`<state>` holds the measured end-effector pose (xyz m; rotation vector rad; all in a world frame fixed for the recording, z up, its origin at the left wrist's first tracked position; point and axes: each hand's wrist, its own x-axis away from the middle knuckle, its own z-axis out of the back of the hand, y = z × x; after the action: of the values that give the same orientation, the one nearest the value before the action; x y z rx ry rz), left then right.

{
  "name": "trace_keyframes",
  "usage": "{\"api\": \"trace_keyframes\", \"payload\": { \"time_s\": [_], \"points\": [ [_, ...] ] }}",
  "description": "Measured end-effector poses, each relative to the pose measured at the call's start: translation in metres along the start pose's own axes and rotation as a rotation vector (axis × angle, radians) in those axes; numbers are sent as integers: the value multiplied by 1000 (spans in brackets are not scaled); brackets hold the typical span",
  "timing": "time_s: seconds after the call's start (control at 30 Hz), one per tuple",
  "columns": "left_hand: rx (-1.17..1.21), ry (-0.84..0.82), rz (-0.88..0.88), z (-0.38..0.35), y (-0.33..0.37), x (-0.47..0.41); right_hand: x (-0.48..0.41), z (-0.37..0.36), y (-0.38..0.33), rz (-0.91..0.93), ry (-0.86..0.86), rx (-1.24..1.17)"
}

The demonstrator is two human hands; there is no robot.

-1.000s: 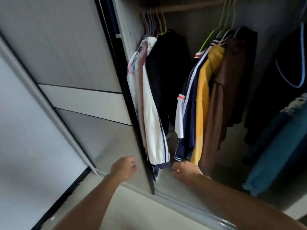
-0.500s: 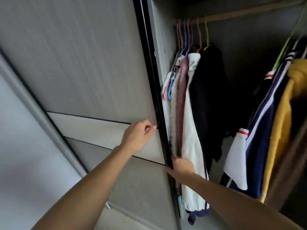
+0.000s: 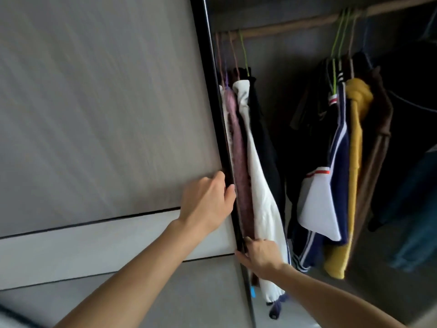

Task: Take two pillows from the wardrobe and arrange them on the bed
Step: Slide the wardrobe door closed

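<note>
A grey sliding wardrobe door (image 3: 99, 119) with a black edge fills the left half of the view. My left hand (image 3: 208, 204) curls its fingers around that black edge at mid height. Lower down, my right hand (image 3: 260, 254) presses on the same edge, its fingers tucked behind it beside the hanging clothes. The wardrobe's open part on the right is dark. No pillow and no bed are in view.
A wooden rail (image 3: 307, 18) carries hangers. A mauve and a white garment (image 3: 257, 185) hang right against the door edge. Further right hang a navy striped top (image 3: 335, 162), a yellow one (image 3: 354, 162) and brown clothes; something blue shows at the far right.
Both hands rose from low near the wardrobe floor to the door's black edge. The view swung up and left, and the door edge now sits further right, covering more of the clothes.
</note>
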<state>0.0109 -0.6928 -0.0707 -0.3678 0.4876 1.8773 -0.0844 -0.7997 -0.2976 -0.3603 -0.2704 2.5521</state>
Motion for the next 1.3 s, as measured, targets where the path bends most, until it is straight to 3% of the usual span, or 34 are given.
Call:
{"api": "trace_keyframes", "payload": {
  "time_s": [0.37, 0.8, 1.0, 1.1, 1.2, 1.3],
  "points": [
    [30, -75, -190, -20, 67, -23, 44, 32, 46, -307, 18, 4],
    [38, -148, -308, -67, 210, -76, 89, 86, 183, -481, 79, 59],
    [40, 65, -407, -76, 251, -91, 111, 115, 257, -581, 92, 42],
    [-59, 238, -597, -79, 265, -90, 123, 124, 284, -656, 87, 12],
    [-220, 398, -711, -85, 269, -97, 133, 133, 295, -737, 168, -31],
    [-319, 417, -722, -94, 274, -110, 146, 137, 297, -787, 296, -118]
  ]
}}
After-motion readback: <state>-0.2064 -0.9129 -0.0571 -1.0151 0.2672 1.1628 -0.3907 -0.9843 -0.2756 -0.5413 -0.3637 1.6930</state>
